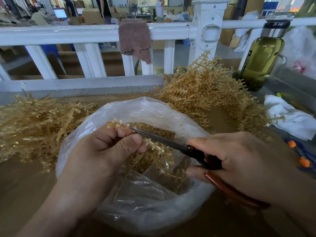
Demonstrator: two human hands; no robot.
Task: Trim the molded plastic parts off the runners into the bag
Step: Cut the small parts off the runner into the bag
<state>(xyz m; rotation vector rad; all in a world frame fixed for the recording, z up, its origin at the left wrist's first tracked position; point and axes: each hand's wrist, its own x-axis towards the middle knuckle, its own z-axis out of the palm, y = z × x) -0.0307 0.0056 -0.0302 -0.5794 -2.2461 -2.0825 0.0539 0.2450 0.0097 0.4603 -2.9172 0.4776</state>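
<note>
- Our left hand [109,144] pinched a runner [154,147] between thumb and curled fingers, holding it over the open bag [150,212].
- Our right hand [239,159] gripped the scissors [171,142], fingers curled round the handles. The blades looked nearly closed, with the tip right at the left fingertips.
- Cut parts [159,130] lay inside the bag. An untrimmed pile [205,93] sat behind on the right, and scrap [34,120] on the left.
- With the tip that close, we judged a snip could nick a finger.
- Parts could spring past the rim, since the cut sat near the bag's far edge.
</note>
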